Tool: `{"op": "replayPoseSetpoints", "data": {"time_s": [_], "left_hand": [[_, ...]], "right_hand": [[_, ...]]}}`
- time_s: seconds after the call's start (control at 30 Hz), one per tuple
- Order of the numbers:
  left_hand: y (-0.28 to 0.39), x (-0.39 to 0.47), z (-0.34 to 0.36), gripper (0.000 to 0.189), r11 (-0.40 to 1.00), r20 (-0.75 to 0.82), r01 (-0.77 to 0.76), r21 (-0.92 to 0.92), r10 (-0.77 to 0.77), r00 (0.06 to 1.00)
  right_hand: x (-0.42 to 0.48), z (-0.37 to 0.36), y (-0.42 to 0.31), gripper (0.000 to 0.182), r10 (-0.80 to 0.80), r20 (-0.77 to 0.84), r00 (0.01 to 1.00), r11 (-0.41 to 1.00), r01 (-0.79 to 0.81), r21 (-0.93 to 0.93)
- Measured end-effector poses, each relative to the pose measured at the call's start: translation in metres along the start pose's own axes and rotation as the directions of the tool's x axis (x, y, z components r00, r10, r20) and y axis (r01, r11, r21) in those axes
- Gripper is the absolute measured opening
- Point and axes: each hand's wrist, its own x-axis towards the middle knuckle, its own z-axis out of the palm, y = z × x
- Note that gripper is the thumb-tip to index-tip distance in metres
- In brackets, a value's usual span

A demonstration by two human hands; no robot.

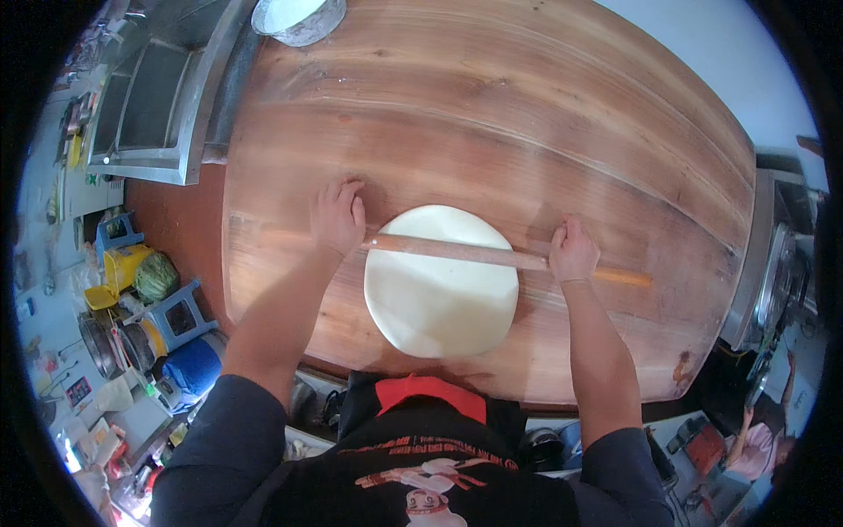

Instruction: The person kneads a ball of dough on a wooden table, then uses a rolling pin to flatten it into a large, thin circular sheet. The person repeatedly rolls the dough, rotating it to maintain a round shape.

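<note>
A long wooden rolling pin [454, 251] lies across the upper part of a flat, round sheet of pale dough [438, 303] on the wooden worktop [487, 145]. My left hand [338, 214] is over the pin's left part, with the fingers loosely curled; whether it grips the pin is hard to tell. Around the pin's right part, beyond the dough's edge, my right hand [575, 250] is closed, and the pin's orange end sticks out past it.
A metal bowl of white powder [299, 20] stands at the worktop's far left. Beside it is a steel-framed unit [151, 99]. Stools, a cabbage [156, 277] and pots are at the left. Another person [757, 441] is at the lower right, beyond the steel equipment [767, 277].
</note>
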Motion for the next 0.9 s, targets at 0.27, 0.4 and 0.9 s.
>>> {"op": "replayPoseSetpoints", "data": {"time_s": [0.27,0.4,0.9], "left_hand": [[0.023,-0.018,0.009,0.040,0.998,-0.029,-0.032,0.058,0.034,0.999],[0.032,0.016,-0.001,0.033,0.999,0.022,-0.027,0.027,0.026,0.999],[0.047,0.084,0.004,0.033,0.997,0.019,-0.075,-0.036,0.076,0.997]], "right_hand": [[-0.046,0.005,-0.022,0.023,-0.276,-0.296,0.914,0.958,0.236,-0.163],[-0.008,0.010,-0.016,0.022,-0.210,-0.258,0.943,0.978,0.203,-0.055],[0.040,-0.010,-0.024,0.032,-0.091,-0.234,0.968,0.994,0.073,-0.086]]}}
